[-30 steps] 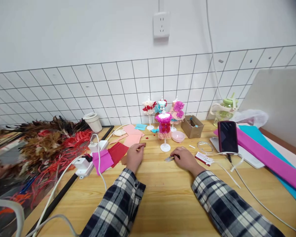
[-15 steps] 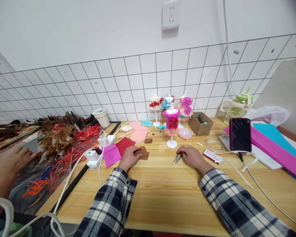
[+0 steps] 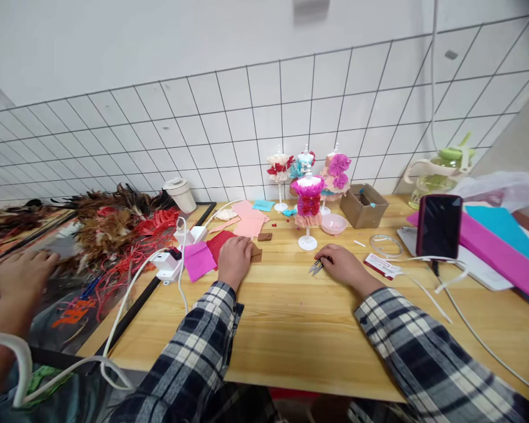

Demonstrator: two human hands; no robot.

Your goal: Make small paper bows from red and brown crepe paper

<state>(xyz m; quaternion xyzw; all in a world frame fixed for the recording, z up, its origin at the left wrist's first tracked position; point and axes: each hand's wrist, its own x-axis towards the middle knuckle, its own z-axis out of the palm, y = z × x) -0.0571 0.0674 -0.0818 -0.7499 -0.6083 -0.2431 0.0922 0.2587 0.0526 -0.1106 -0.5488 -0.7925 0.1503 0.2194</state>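
My left hand lies palm down on the table, over small brown paper pieces and the edge of red paper; its fingers reach forward and their tips are partly hidden. Under my right hand, which is closed around them, a pair of thread snips points left with its blades apart, close to the wood. Between and beyond my hands stands a small white dress-form stand wearing a magenta ruffled paper dress.
Left are magenta paper, pink sheets, a power strip with cables and another person's hand near feathers. More dressed stands, a pink bowl, cardboard box and phone stand behind or right.
My left hand has slid forward and covers more of the brown paper. My right hand stays with the snips. The view has tilted down slightly, raising the scene in frame.
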